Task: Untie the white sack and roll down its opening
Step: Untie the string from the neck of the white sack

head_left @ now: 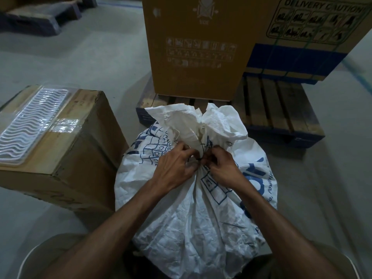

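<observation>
A full white sack with blue print stands on the floor between my knees. Its neck is gathered and bound by a thin dark tie, and the loose top flares out above the binding. My left hand pinches the tie from the left side of the neck. On the other side my right hand pinches it too, fingertips almost touching the left ones. The knot itself is mostly hidden by my fingers.
A cardboard box with a clear plastic tray on top stands left of the sack. Behind the sack is a wooden pallet bearing a tall brown carton and a strapped carton. Grey concrete floor lies around.
</observation>
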